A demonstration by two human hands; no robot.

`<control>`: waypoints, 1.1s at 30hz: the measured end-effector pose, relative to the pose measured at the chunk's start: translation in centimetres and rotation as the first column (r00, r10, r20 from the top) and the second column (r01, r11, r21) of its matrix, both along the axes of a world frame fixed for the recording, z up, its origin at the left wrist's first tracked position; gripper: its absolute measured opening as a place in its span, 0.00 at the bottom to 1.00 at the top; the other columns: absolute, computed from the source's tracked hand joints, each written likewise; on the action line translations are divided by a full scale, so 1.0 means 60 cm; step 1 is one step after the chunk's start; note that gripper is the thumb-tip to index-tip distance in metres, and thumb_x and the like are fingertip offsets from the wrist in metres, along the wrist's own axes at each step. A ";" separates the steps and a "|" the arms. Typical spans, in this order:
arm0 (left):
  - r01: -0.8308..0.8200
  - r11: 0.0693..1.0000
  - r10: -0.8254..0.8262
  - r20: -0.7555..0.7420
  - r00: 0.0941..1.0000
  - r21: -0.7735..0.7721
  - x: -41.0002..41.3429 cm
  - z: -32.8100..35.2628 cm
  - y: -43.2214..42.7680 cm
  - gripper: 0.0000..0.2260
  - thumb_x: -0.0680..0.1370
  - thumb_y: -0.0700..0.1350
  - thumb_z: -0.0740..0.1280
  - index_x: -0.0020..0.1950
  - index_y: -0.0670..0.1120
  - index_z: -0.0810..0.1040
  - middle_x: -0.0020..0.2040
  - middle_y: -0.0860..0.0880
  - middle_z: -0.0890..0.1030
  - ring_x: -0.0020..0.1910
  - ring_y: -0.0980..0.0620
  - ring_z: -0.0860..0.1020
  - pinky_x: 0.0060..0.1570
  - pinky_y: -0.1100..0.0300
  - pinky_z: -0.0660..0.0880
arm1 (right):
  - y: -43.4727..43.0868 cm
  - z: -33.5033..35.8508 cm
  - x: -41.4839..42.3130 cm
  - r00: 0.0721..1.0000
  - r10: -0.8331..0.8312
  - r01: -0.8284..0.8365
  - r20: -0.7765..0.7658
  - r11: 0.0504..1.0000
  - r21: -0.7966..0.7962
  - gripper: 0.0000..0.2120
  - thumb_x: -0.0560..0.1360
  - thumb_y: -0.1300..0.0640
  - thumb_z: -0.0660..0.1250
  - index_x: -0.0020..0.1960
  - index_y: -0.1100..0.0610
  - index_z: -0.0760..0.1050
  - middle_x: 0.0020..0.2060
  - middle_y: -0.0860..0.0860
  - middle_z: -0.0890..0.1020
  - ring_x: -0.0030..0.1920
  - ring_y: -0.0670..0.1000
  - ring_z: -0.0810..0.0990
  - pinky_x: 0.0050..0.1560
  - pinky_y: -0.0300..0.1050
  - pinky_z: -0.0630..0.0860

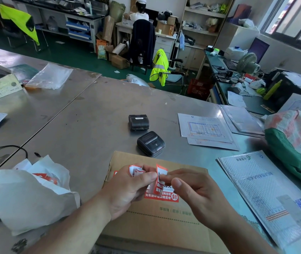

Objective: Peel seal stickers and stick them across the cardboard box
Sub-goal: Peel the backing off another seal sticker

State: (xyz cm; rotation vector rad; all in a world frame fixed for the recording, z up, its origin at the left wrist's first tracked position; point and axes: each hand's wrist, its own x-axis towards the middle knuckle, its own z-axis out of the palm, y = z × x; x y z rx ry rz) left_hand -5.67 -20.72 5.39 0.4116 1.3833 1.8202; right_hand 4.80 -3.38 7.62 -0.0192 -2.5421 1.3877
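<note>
A crumpled white plastic bag lies lower left on the grey steel worktop. Two small black printers sit at centre, just above the flat brown cardboard box. Over the box, the left hand and right hand both pinch a red-and-white seal sticker.

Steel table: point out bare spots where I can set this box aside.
Widest bare patch of the grey steel table lies left of the two black label printers, between the crumpled white plastic bag and the clear plastic bag. Narrower strip behind the printers. Crowded right: white paper forms, silver bubble mailer.
</note>
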 end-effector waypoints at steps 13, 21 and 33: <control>-0.108 0.993 0.108 0.012 0.994 0.044 0.011 -0.006 0.017 0.15 0.67 0.51 0.74 0.47 0.43 0.81 0.45 0.39 0.85 0.44 0.45 0.84 0.42 0.58 0.79 | 0.004 -0.002 -0.001 0.986 -0.090 0.087 0.137 0.996 0.031 0.21 0.78 0.37 0.56 0.53 0.45 0.84 0.41 0.53 0.85 0.43 0.56 0.83 0.46 0.63 0.78; -0.124 0.992 0.125 -0.099 0.987 0.021 0.016 -0.006 0.037 0.05 0.72 0.47 0.70 0.42 0.46 0.80 0.37 0.45 0.83 0.36 0.50 0.81 0.36 0.62 0.75 | 0.001 -0.010 -0.004 0.991 -0.064 0.059 0.115 0.997 0.046 0.34 0.79 0.34 0.51 0.48 0.63 0.80 0.39 0.61 0.81 0.42 0.62 0.78 0.44 0.64 0.75; -0.158 0.985 0.142 -0.193 0.971 -0.073 0.006 -0.006 0.035 0.04 0.75 0.48 0.71 0.43 0.48 0.83 0.39 0.45 0.85 0.39 0.49 0.84 0.43 0.52 0.78 | -0.004 -0.004 -0.008 0.997 -0.060 0.059 0.058 0.998 0.012 0.34 0.81 0.37 0.50 0.48 0.65 0.80 0.40 0.61 0.82 0.42 0.61 0.79 0.42 0.63 0.74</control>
